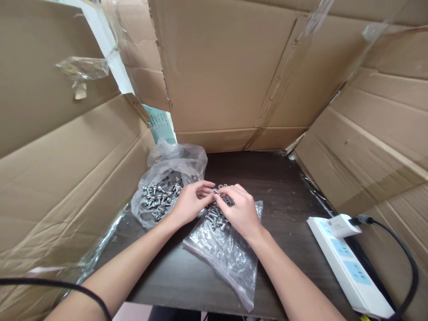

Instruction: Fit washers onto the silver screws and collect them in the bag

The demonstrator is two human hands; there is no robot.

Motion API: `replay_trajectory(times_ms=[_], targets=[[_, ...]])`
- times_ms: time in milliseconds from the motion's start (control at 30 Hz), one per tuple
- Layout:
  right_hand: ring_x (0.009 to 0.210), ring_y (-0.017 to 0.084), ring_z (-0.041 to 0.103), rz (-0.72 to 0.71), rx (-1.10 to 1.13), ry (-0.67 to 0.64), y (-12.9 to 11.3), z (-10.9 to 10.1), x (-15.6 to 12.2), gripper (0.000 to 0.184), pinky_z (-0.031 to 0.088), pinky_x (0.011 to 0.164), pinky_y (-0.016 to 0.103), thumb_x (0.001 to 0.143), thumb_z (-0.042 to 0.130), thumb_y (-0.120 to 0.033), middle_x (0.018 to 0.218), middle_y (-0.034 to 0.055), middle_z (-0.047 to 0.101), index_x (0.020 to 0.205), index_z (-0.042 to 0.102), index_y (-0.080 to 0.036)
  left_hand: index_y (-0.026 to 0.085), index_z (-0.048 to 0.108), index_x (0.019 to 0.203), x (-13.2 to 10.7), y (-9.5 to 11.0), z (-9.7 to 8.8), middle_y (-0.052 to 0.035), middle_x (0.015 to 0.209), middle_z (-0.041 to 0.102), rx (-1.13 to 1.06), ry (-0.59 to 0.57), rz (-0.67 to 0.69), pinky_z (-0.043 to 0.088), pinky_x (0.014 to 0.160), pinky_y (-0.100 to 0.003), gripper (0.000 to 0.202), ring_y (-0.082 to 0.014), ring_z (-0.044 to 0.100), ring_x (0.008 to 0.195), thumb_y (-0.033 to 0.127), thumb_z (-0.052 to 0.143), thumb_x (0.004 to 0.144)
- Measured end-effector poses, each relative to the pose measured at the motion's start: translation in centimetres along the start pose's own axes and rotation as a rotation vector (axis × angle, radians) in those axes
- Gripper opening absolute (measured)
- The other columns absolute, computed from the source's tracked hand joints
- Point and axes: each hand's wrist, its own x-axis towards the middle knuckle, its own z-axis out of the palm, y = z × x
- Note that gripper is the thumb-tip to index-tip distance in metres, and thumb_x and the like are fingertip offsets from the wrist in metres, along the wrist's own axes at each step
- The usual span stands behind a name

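Observation:
Over the table's middle my left hand point(191, 199) and my right hand point(241, 209) meet at the fingertips. Between them is a small shiny metal fastener point(215, 191), mostly covered by the fingers; whether it is a bolt, a washer or both is too small to tell. My right thumb and fingers pinch it, and my left thumb and fingers close in on it from the other side. Just below lies a pile of bolts point(217, 220) on a flat clear zip bag point(230, 258). Several washers point(222, 186) show beyond the fingertips.
Left of my hands, an open clear plastic bag point(177, 154) holds many bolts point(160, 200). A white power strip point(359, 285) with a plugged-in adapter point(341, 225) lies at the right. Cardboard walls point(227, 76) enclose the dark table point(281, 187). A black cable point(50, 282) crosses the lower left.

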Motion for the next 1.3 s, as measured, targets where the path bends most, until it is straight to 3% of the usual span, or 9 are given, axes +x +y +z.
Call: replay_trajectory(times_ms=[367, 533, 733, 833, 1033, 1300], targets=[[0.077, 0.018, 0.067, 0.098, 0.039, -0.006, -0.2, -0.07, -0.04, 0.008, 0.051, 0.074, 0.029, 0.094, 0.069, -0.023, 0.079, 0.0023, 0.071, 0.087, 0.073, -0.021, 0.016, 0.078, 0.109, -0.03, 0.19, -0.37, -0.0083, 0.105, 0.08, 0.038, -0.013, 0.072, 0.062, 0.095, -0.035, 0.028, -0.0219, 0.077, 0.098, 0.034, 0.07, 0.089], [0.074, 0.016, 0.068, 0.055, 0.081, 0.006, -0.38, 0.0, -0.03, 0.007, 0.052, 0.073, 0.027, 0.093, 0.07, -0.021, 0.08, 0.0011, 0.072, 0.089, 0.075, -0.02, 0.017, 0.078, 0.111, -0.05, 0.29, -0.42, -0.0074, 0.106, 0.08, 0.046, -0.01, 0.082, 0.061, 0.095, -0.035, 0.028, -0.022, 0.077, 0.099, 0.034, 0.068, 0.09], [0.076, 0.016, 0.069, 0.023, 0.062, 0.065, -0.18, -0.14, 0.07, 0.006, 0.053, 0.074, 0.027, 0.093, 0.07, -0.019, 0.083, 0.0015, 0.074, 0.088, 0.074, -0.019, 0.015, 0.075, 0.117, -0.05, 0.46, -0.2, -0.0087, 0.104, 0.08, 0.06, 0.01, 0.069, 0.061, 0.091, -0.035, 0.034, -0.0232, 0.078, 0.097, 0.035, 0.068, 0.09], [0.073, 0.015, 0.068, 0.029, 0.077, 0.063, -0.2, -0.15, 0.09, 0.005, 0.052, 0.072, 0.026, 0.091, 0.071, -0.017, 0.08, 0.0009, 0.073, 0.087, 0.074, -0.019, 0.015, 0.076, 0.11, -0.08, 0.53, -0.2, -0.0088, 0.102, 0.08, 0.064, 0.012, 0.075, 0.061, 0.089, -0.034, 0.03, -0.0229, 0.078, 0.095, 0.035, 0.069, 0.089], [0.067, 0.013, 0.064, 0.081, 0.176, -0.013, -0.54, 0.08, 0.01, 0.007, 0.053, 0.067, 0.024, 0.089, 0.07, -0.015, 0.078, 0.0003, 0.071, 0.09, 0.075, -0.019, 0.016, 0.075, 0.102, -0.18, 0.52, -0.33, -0.0064, 0.097, 0.08, 0.086, -0.011, 0.088, 0.06, 0.084, -0.03, 0.022, -0.0205, 0.077, 0.09, 0.032, 0.067, 0.089], [0.074, 0.013, 0.068, 0.09, 0.264, -0.069, -0.86, -0.28, 0.25, 0.015, 0.055, 0.073, 0.024, 0.092, 0.065, -0.015, 0.087, 0.002, 0.074, 0.1, 0.077, -0.019, 0.018, 0.071, 0.103, -0.36, 0.89, -0.8, -0.0039, 0.096, 0.078, 0.161, -0.002, 0.098, 0.058, 0.073, -0.028, 0.02, -0.0175, 0.076, 0.075, 0.035, 0.064, 0.093]])
